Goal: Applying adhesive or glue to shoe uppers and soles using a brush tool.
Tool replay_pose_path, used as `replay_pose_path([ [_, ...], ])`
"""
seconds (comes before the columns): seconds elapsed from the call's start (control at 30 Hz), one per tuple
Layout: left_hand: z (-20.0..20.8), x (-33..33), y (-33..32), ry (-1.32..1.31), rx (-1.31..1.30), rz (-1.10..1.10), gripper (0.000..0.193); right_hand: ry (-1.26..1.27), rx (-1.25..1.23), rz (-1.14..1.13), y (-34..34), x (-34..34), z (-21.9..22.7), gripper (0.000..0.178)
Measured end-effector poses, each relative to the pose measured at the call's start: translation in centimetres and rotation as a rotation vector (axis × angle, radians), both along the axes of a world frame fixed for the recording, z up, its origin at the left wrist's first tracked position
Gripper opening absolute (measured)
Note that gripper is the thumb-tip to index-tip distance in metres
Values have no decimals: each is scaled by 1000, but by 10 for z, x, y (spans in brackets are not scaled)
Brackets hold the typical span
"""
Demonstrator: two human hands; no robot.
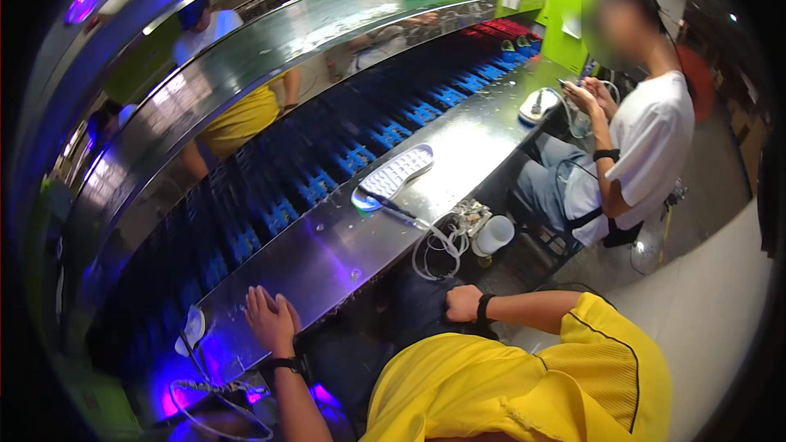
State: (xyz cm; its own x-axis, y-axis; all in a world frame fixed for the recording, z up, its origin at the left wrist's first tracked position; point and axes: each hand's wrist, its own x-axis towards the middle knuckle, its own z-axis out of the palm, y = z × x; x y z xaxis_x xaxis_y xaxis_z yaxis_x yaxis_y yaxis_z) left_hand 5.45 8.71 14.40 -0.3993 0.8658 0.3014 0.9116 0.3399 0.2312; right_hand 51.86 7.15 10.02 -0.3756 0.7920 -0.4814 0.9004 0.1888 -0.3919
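My left hand (272,319) lies flat on the near edge of the steel counter (344,258), fingers stretched out and holding nothing. My right hand (463,304) is curled into a loose fist on my dark trouser leg below the counter, with nothing in it. Both wrists carry a black band. A white shoe sole (395,173) lies on the counter well ahead of my hands. A thin dark tool on a white cable (407,214) rests just beside the sole.
Behind the counter runs a conveyor of blue holders (327,172) under a curved steel hood. A white cup (494,235) hangs at the counter's edge. To the right a seated person in a white shirt (647,147) handles something small, near another sole (538,105).
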Motion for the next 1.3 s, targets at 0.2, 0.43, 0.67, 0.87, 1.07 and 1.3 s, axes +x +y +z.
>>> replay_pose_path([
  [0.2, -13, -26, -7, -52, 30, 22, 58, -50, -24, -24, -5, -25, -2, 35],
  [0.43, -50, -68, 3, -68, 126, -32, 52, -80, 17, -138, -9, -53, -55, 40],
  [0.67, -75, -80, 4, -50, 165, -61, 40, -76, -115, -197, 3, -73, -47, 35],
  [0.87, -52, -81, -4, -146, 22, -390, 35, -38, -69, -219, -10, -74, -55, 32],
  [1.07, -43, -57, -8, -137, -33, -506, 42, -30, -42, -160, -4, -75, -52, 35],
  [1.3, -47, -52, 2, -74, -47, -506, 42, -5, -32, -149, 6, -72, -63, 36],
])
